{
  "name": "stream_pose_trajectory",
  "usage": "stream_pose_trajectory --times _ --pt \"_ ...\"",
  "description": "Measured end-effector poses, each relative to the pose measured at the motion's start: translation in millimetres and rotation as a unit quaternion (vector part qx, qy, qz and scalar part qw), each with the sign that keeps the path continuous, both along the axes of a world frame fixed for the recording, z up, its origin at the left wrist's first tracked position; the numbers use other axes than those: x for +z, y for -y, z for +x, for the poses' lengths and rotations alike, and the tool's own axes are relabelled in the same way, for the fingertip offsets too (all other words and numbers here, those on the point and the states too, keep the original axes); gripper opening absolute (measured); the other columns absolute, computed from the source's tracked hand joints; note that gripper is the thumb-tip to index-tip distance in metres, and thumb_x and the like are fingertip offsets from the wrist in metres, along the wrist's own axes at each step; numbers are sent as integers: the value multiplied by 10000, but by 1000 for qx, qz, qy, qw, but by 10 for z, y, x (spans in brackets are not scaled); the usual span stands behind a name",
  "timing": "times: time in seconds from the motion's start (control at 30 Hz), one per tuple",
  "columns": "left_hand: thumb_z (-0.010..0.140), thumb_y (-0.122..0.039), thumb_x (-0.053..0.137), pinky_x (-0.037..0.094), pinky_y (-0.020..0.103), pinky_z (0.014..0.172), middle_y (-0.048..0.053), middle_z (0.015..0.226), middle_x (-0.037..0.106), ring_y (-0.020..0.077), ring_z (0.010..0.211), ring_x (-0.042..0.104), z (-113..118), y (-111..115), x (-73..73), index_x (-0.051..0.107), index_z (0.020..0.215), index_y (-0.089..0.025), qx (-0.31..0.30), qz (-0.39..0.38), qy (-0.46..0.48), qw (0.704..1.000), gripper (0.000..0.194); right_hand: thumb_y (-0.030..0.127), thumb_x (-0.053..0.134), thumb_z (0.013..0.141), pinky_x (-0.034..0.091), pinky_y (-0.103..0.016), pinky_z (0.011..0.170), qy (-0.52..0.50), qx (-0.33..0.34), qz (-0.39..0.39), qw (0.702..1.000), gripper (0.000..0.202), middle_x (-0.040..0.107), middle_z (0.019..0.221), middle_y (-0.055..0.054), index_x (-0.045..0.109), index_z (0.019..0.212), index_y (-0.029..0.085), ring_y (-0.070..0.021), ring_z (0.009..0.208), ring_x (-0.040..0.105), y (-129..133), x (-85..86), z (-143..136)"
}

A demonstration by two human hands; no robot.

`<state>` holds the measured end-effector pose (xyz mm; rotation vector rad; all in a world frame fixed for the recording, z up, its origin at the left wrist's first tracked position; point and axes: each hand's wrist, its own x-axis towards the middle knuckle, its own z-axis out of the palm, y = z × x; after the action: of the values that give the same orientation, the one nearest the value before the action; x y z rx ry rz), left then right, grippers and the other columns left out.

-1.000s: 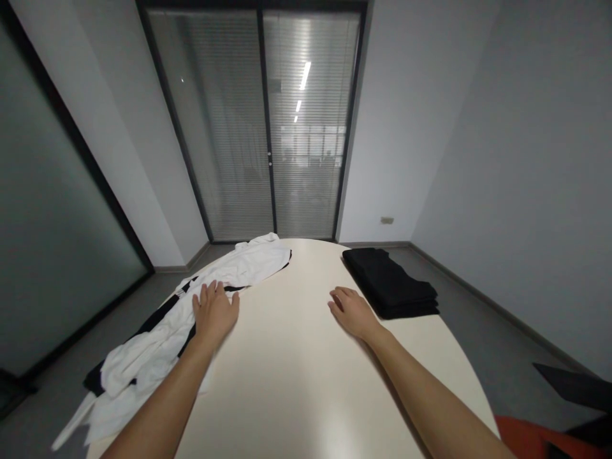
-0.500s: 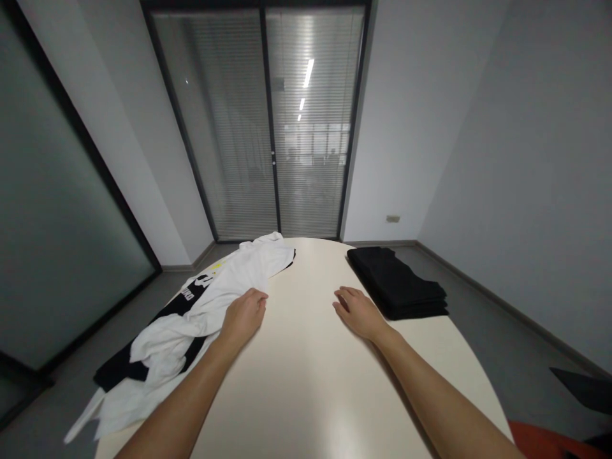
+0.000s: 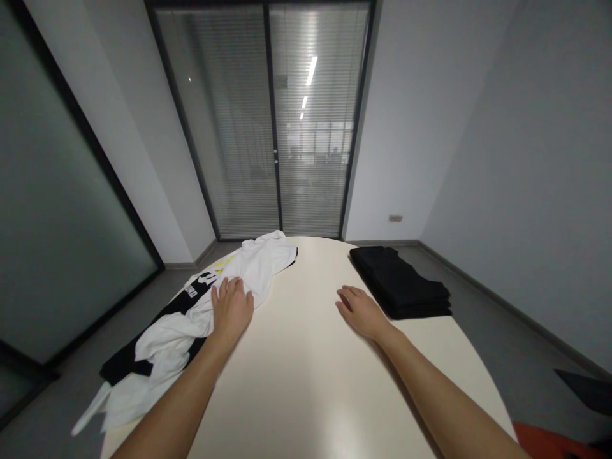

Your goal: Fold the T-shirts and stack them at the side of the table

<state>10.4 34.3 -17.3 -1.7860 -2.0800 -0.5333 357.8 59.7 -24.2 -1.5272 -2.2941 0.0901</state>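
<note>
A loose heap of white and black clothes [image 3: 261, 258] lies along the left side of the table, with lettering and a yellow patch on its dark part. Over the white cloth is my left hand [image 3: 232, 310], fingers spread; whether it presses on the fabric I cannot tell. My right hand [image 3: 362, 312] rests at the table, its fingers slightly curled and apart, with nothing in it. Just beyond and to the right of that hand sits a stack of folded black garments [image 3: 401, 284].
The pale table [image 3: 296, 376] has a rounded far edge. Some of the white cloth hangs over its left edge. A glazed door with blinds [image 3: 310, 191] stands behind. At the lower right is a red chair seat [image 3: 545, 441].
My left hand has moved left from the bare tabletop onto the white cloth, and its fingers have spread. My right hand has stayed almost in place.
</note>
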Motion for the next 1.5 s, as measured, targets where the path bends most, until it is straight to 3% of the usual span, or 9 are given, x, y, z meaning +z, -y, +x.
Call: stream_pose_trajectory --times 0.23,0.47,0.53,0.73,1.0,1.17,1.3,1.4,1.5 --pt "938 -131 413 382 443 1108 133 1282 601 270 1208 547 345 138 187 614 1264 -138 -178 15 51 983 384 363 465 977 377 -398 1102 -3 -1 0 1000 407 601 1351 -157 626 1282 147 -269 1299 501 -5 -9 4" --pt "968 -144 436 497 300 934 37 1118 681 184 1021 646 811 424 214 694 1129 -263 -449 -139 70 880 326 350 472 977 377 -404 1103 -7 -2 -1 1000 390 606 1346 -150 628 1276 156 -272 1297 503 12 14 -6" --pt "956 -161 468 484 323 962 42 1146 687 197 1060 636 828 464 221 665 1194 -260 -440 -143 60 884 325 354 472 976 379 -400 1102 -6 -2 0 1000 394 607 1344 -151 629 1276 152 -274 1295 506 10 17 -7" --pt "936 -303 534 345 520 1105 204 1413 544 347 1286 510 803 479 150 545 1381 -123 -218 -115 39 968 481 352 469 976 374 -404 1107 -5 0 1 1000 406 606 1344 -164 630 1279 136 -278 1289 512 10 11 -13" --pt "944 -248 517 408 478 1055 141 1278 646 309 1182 564 1083 668 200 627 1252 -150 -336 -166 72 924 342 297 417 998 349 -437 1136 -45 58 32 997 370 645 1300 -111 624 1284 188 -250 1264 530 52 73 -100" --pt "954 -233 506 437 410 1054 87 1272 664 251 1172 599 1195 847 307 617 1258 -213 -490 -189 120 843 324 340 383 1023 311 -463 1167 -75 170 16 983 449 550 1455 -82 511 1439 227 -256 1417 385 163 165 -224" --pt "996 -232 441 482 328 1003 50 1185 706 198 1096 649 1237 912 379 622 1264 -228 -552 -214 166 789 323 362 425 1008 415 -428 1046 -73 173 -8 982 492 685 1217 -101 466 1480 231 -257 1188 569 218 216 -265" --pt "982 -220 457 473 343 1027 68 1212 687 202 1132 626 1243 877 363 626 1249 -219 -518 -160 192 818 316 399 441 996 474 -368 871 -81 104 -25 991 588 707 936 -75 362 1540 190 -234 896 626 216 237 -268" --pt "910 -240 566 368 499 1137 122 1409 560 292 1318 491 1221 807 266 602 1286 -210 -411 -79 170 892 379 409 453 983 452 -334 815 -75 82 -30 993 454 686 830 -54 569 1376 213 -229 847 616 202 221 -279"
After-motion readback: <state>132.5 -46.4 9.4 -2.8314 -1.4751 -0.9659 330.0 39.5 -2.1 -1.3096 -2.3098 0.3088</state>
